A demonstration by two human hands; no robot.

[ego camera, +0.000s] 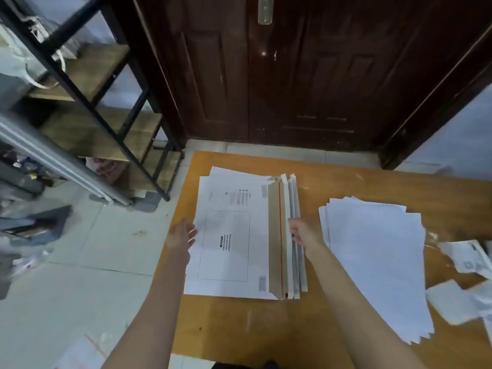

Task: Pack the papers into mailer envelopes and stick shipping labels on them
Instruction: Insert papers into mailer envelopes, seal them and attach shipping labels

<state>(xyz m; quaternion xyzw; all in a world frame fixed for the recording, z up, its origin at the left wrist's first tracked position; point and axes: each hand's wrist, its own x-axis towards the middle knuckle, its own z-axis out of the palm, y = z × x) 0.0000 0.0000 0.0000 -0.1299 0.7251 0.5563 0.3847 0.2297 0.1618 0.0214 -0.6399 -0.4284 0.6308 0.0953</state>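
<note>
A stack of white mailer envelopes (234, 235) lies on the left half of the wooden table (253, 323), flaps open to the right and showing brown card with a red tear strip. My left hand (183, 235) touches the stack's left edge with its fingers spread. My right hand (302, 231) pinches the flap edges on the stack's right side. A fanned pile of white papers (378, 259) lies to the right of the envelopes. Loose shipping labels (468, 257) lie scattered at the table's right edge.
A dark wooden door (292, 75) stands behind the table. A black metal shelf rack (106, 107) stands at the left on the tiled floor, with a box and clutter beneath it. More printed sheets (80, 352) lie on the floor at the lower left.
</note>
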